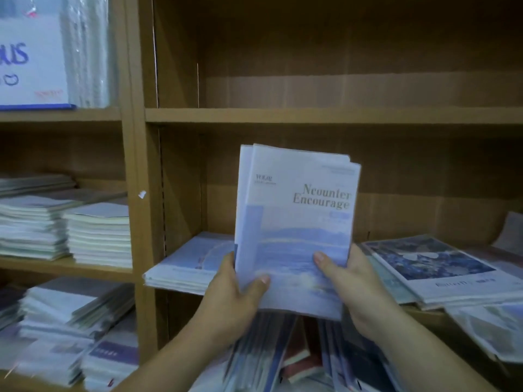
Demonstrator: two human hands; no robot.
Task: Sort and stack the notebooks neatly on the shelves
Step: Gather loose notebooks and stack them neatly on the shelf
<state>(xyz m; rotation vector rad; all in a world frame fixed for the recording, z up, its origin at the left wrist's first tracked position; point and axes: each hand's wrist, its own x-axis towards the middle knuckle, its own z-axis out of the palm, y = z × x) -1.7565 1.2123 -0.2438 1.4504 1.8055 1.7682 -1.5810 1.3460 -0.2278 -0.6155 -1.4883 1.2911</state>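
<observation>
- Held upright at centre: a bundle of notebooks [294,230], pale blue cover, front one printed "Ncounter Encourage".
- Gripping its lower left edge: left hand [235,295], thumb pressed on the cover.
- Gripping its lower right edge: right hand [351,287], thumb on the cover, fingers hidden behind.
- At 9 o'clock of the bundle, flat on the shelf [311,116]: a blue stack [189,264].
- At 3 o'clock: a dark flowered notebook [435,261].
- At 6 o'clock below: loose books [263,352].

1. Notebook bundle [294,227]: upright, gripped at lower corners by left hand [235,295] and right hand [351,287].
2. Flat pile [186,264]: behind left hand.
3. Floral-cover notebooks [433,264]: beside right hand.
</observation>
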